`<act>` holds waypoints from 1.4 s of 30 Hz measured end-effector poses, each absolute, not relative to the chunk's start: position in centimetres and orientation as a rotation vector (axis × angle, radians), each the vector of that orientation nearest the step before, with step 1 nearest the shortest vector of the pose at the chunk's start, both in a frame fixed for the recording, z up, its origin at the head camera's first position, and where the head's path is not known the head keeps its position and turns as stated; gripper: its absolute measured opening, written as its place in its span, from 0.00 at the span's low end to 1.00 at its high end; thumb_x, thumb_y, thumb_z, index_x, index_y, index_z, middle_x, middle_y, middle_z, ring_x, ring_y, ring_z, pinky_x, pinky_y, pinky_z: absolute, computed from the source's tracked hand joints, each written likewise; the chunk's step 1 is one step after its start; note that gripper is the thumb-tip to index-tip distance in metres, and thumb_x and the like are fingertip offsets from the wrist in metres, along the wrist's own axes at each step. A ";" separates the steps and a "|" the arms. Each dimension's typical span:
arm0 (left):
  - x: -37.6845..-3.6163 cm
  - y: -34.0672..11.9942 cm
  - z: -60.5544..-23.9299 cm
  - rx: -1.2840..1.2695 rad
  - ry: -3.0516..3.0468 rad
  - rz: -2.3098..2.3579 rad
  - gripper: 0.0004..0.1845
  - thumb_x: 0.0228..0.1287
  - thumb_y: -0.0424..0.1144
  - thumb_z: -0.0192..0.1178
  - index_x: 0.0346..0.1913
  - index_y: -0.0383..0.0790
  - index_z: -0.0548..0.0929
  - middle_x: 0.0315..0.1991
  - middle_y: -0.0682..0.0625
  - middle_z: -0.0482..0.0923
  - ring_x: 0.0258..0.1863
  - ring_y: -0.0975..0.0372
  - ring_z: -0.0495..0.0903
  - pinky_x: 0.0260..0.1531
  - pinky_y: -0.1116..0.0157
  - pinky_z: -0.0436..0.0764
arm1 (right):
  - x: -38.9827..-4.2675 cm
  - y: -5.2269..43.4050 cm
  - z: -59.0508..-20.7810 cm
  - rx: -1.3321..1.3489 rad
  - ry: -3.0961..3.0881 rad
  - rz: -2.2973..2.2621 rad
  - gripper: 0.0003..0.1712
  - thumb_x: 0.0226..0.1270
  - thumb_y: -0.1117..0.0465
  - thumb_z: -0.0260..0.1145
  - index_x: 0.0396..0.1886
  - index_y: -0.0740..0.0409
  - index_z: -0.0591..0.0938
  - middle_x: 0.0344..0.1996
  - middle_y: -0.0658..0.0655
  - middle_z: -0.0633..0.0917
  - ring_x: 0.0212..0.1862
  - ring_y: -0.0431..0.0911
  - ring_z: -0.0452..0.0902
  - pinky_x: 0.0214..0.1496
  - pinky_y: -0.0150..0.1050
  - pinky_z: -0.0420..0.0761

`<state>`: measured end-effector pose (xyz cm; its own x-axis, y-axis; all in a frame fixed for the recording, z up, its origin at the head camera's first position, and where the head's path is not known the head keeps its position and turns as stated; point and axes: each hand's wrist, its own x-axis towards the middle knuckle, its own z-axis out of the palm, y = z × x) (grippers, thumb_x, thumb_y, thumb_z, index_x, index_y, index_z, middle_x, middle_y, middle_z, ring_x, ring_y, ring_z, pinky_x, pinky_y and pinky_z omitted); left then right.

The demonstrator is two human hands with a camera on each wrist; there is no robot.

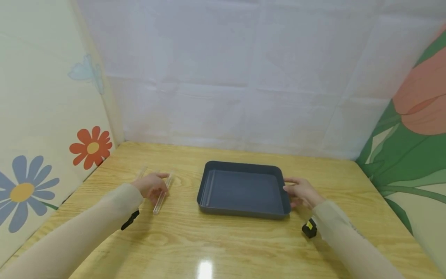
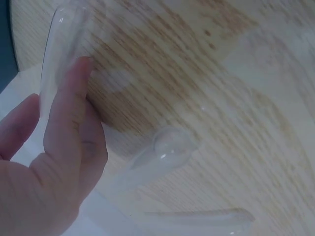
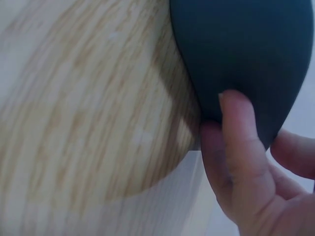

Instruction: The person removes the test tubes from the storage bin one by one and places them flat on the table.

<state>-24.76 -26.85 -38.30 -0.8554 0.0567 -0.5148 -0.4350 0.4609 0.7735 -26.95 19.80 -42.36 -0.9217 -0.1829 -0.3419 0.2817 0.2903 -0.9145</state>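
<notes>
My left hand (image 1: 152,186) pinches a clear test tube (image 1: 160,202) between thumb and fingers, left of a dark grey tray (image 1: 244,213). In the left wrist view the tube's rounded end points up past the fingertips. Two more clear tubes (image 2: 165,150) lie on the wood below that hand, partly hidden by it in the head view. Inside the tray, along its left side, lies clear tubing (image 1: 209,188). At the tray's right end my right hand (image 1: 302,192) grips the wall, fingers against the outer face (image 3: 246,54) and thumb at the rim.
The wooden table (image 1: 223,244) carries the tray near its middle. A white cloth (image 1: 223,77) hangs behind it, with flower-printed panels (image 1: 45,116) on both sides. Small black devices (image 1: 309,228) sit at the wrists.
</notes>
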 end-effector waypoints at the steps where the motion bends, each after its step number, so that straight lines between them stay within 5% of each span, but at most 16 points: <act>1: -24.8 -26.8 -38.3 -0.324 2.256 1.376 0.42 0.60 0.21 0.53 0.75 0.29 0.44 0.28 0.44 0.70 0.24 0.60 0.71 0.29 0.54 0.82 | -27.0 19.8 -42.4 0.090 2.185 -1.665 0.32 0.74 0.69 0.54 0.73 0.70 0.57 0.56 0.73 0.77 0.41 0.48 0.82 0.33 0.45 0.84; 8: -25.2 -26.3 -38.0 -0.420 2.314 1.346 0.40 0.61 0.20 0.52 0.75 0.30 0.48 0.36 0.40 0.74 0.34 0.54 0.74 0.46 0.36 0.74 | -27.1 19.8 -42.4 0.088 2.201 -1.654 0.32 0.74 0.68 0.54 0.74 0.69 0.57 0.60 0.75 0.72 0.42 0.49 0.82 0.33 0.45 0.84; 14: -25.1 -25.9 -37.7 -0.425 2.350 1.319 0.39 0.61 0.19 0.52 0.74 0.27 0.48 0.47 0.27 0.72 0.36 0.51 0.75 0.48 0.32 0.69 | -27.1 19.8 -42.6 0.096 2.205 -1.654 0.31 0.74 0.68 0.54 0.73 0.69 0.58 0.59 0.75 0.74 0.41 0.48 0.82 0.32 0.44 0.84; 17: -25.1 -25.7 -37.5 -0.409 2.394 1.276 0.38 0.60 0.19 0.52 0.72 0.23 0.49 0.52 0.22 0.69 0.33 0.51 0.75 0.44 0.35 0.74 | -27.1 19.8 -42.5 0.095 2.199 -1.660 0.32 0.74 0.68 0.54 0.73 0.69 0.57 0.59 0.75 0.74 0.40 0.48 0.82 0.32 0.44 0.84; 22: -25.4 -25.4 -37.7 -0.361 2.494 1.146 0.35 0.59 0.19 0.51 0.70 0.19 0.52 0.47 0.20 0.74 0.14 0.60 0.72 0.27 0.52 0.85 | -27.0 19.8 -42.4 0.101 2.202 -1.663 0.32 0.74 0.69 0.54 0.73 0.69 0.58 0.58 0.75 0.75 0.41 0.49 0.82 0.32 0.45 0.84; 28: -25.4 -25.4 -38.2 -0.340 2.535 1.093 0.36 0.58 0.19 0.49 0.71 0.19 0.51 0.63 0.18 0.59 0.11 0.64 0.67 0.19 0.64 0.81 | -27.0 19.8 -42.5 0.100 2.203 -1.657 0.32 0.74 0.68 0.54 0.73 0.69 0.58 0.60 0.75 0.73 0.43 0.49 0.82 0.33 0.45 0.84; 33: -25.5 -25.6 -38.8 -0.323 2.551 1.152 0.36 0.57 0.20 0.46 0.71 0.19 0.51 0.62 0.20 0.62 0.11 0.65 0.61 0.14 0.70 0.69 | -26.9 19.9 -42.5 0.082 2.206 -1.655 0.32 0.74 0.68 0.54 0.74 0.69 0.57 0.60 0.75 0.73 0.43 0.49 0.82 0.32 0.44 0.84; 37: -25.8 -25.8 -39.4 -0.333 2.588 1.132 0.33 0.61 0.22 0.42 0.71 0.19 0.51 0.53 0.25 0.74 0.18 0.60 0.68 0.13 0.70 0.66 | -26.9 19.8 -42.4 0.090 2.192 -1.670 0.32 0.74 0.68 0.54 0.73 0.69 0.58 0.60 0.74 0.73 0.43 0.49 0.82 0.32 0.45 0.84; 40: -26.0 -26.0 -39.5 -0.329 2.629 1.047 0.34 0.60 0.22 0.43 0.70 0.18 0.51 0.60 0.25 0.68 0.38 0.48 0.74 0.18 0.65 0.71 | -26.9 19.8 -42.4 0.085 2.185 -1.684 0.32 0.73 0.69 0.55 0.73 0.69 0.58 0.59 0.74 0.74 0.43 0.49 0.82 0.33 0.45 0.84; 42: -26.0 -25.9 -39.4 -0.316 2.655 0.992 0.35 0.57 0.21 0.45 0.70 0.18 0.51 0.65 0.23 0.59 0.50 0.42 0.70 0.30 0.60 0.77 | -26.9 19.8 -42.4 0.085 2.182 -1.694 0.31 0.73 0.69 0.55 0.73 0.70 0.59 0.58 0.74 0.75 0.43 0.49 0.82 0.33 0.45 0.84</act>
<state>-25.99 -25.94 -39.38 -0.9343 -0.1029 -0.3415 -0.3015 0.7392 0.6023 -26.87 19.82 -42.38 -0.9278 -0.1790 -0.3274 0.2728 0.2734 -0.9224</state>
